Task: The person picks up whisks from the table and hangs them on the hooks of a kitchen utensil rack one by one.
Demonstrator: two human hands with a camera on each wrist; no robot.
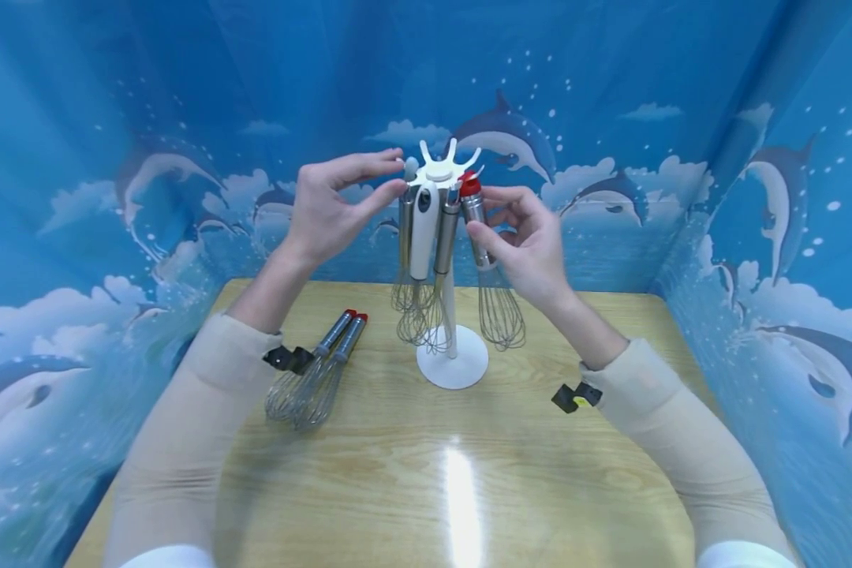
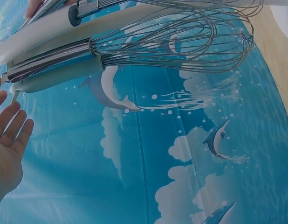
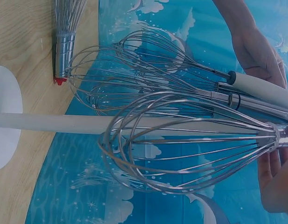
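Observation:
A white stand [image 1: 452,308] with curved hooks at its top holds several hanging whisks. Among them are a white-handled whisk [image 1: 424,237] and a steel-handled whisk [image 1: 446,241]. My right hand [image 1: 532,244] pinches the steel handle of a red-topped whisk [image 1: 474,209], whose top is up against the hooks on the right side. In the right wrist view the wire loops of this whisk [image 3: 190,140] hang beside the stand's pole. My left hand [image 1: 341,201] is at the stand's left edge, thumb and fingers spread; in the left wrist view its fingers [image 2: 16,128] look fairly straight and grip nothing.
Two more red-topped whisks [image 1: 326,363] lie side by side on the wooden table [image 1: 369,489], left of the stand's round white base [image 1: 461,375]. A blue curtain [image 1: 270,71] printed with dolphins surrounds the table at the back and both sides.

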